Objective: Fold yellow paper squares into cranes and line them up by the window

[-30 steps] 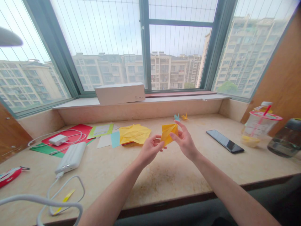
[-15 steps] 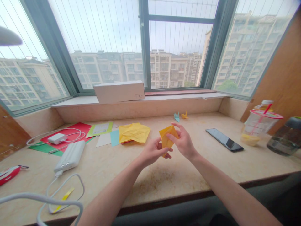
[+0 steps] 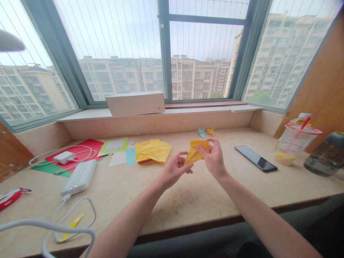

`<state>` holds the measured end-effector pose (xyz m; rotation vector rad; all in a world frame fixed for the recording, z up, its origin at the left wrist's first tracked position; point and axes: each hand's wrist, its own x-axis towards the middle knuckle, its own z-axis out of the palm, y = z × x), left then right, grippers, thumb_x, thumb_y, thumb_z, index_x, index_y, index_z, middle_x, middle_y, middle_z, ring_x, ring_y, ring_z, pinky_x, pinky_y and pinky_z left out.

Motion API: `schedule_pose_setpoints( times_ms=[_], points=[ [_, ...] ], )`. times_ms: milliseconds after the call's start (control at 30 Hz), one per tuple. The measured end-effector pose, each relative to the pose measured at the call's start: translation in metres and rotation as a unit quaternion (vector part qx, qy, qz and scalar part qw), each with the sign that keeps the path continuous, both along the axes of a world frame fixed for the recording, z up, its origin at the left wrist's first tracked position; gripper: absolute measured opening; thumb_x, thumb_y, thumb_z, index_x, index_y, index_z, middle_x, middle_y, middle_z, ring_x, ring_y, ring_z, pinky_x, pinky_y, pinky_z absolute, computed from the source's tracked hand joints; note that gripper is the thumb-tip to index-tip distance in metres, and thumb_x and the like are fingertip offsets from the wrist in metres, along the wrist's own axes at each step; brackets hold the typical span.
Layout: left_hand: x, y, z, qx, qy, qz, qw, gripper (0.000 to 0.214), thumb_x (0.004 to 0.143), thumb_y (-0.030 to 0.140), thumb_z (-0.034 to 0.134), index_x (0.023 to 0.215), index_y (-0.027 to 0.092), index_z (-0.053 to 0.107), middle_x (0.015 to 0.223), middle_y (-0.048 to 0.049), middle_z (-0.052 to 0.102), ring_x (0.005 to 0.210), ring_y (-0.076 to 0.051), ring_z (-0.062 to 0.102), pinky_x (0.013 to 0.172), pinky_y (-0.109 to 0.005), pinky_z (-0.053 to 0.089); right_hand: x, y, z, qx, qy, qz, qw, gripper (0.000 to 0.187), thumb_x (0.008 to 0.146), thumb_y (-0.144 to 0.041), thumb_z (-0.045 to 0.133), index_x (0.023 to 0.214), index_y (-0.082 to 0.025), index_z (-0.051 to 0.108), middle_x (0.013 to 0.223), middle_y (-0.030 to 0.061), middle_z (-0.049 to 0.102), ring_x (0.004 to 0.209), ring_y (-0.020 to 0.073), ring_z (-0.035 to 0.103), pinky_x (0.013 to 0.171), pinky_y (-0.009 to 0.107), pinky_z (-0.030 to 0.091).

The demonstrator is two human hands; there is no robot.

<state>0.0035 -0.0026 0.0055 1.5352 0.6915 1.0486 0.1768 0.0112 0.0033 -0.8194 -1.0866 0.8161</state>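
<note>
Head view showed the folded paper (image 3: 193, 151) left of the phone (image 3: 255, 158), its narrow tip pointing down and away from the phone, its long axis slanting. It was yellow and creased. The left hand (image 3: 174, 170) pinched the tip; the right hand (image 3: 215, 159) pinched the wider end.
</note>
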Motion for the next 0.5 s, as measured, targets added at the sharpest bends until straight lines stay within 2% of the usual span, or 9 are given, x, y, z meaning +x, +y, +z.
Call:
schedule_pose_setpoints(
  times_ms=[133, 267, 500],
  points=[
    [0.0008, 0.0004, 0.0001, 0.016, -0.021, 0.038, 0.999, 0.055, 0.079, 0.032, 0.076, 0.123, 0.015, 0.046, 0.079, -0.0055, 0.075, 0.068, -0.018, 0.072, 0.067, -0.029, 0.054, -0.0013, -0.0012, 0.0025, 0.006, 0.024, -0.008, 1.0, 0.055, 0.071, -0.045, 0.079, 0.106, -0.027, 0.04, 0.084, 0.001, 0.07, 0.072, 0.0216, 0.072, 0.065, 0.034, 0.059],
    [0.0007, 0.0001, -0.0015, 0.043, -0.011, 0.058, 0.997, 0.053, 0.084, 0.035, 0.07, 0.127, 0.016, 0.046, 0.079, -0.0057, 0.075, 0.071, -0.02, 0.074, 0.069, -0.031, 0.056, -0.0019, -0.0007, 0.0035, 0.022, 0.06, -0.017, 0.998, 0.054, 0.07, -0.044, 0.081, 0.103, -0.026, 0.041, 0.083, 0.0001, 0.072, 0.07, 0.0212, 0.072, 0.063, 0.034, 0.06],
    [-0.0054, -0.0035, 0.0001, 0.191, 0.071, 0.131, 0.97, 0.035, 0.093, 0.034, 0.059, 0.124, 0.018, 0.056, 0.08, -0.0046, 0.077, 0.072, -0.017, 0.073, 0.074, -0.029, 0.055, 0.0002, 0.0027, 0.0006, 0.01, 0.082, -0.007, 0.997, 0.053, 0.069, -0.043, 0.082, 0.101, -0.026, 0.042, 0.079, -0.0025, 0.072, 0.069, 0.0195, 0.072, 0.062, 0.032, 0.06]
  ],
)
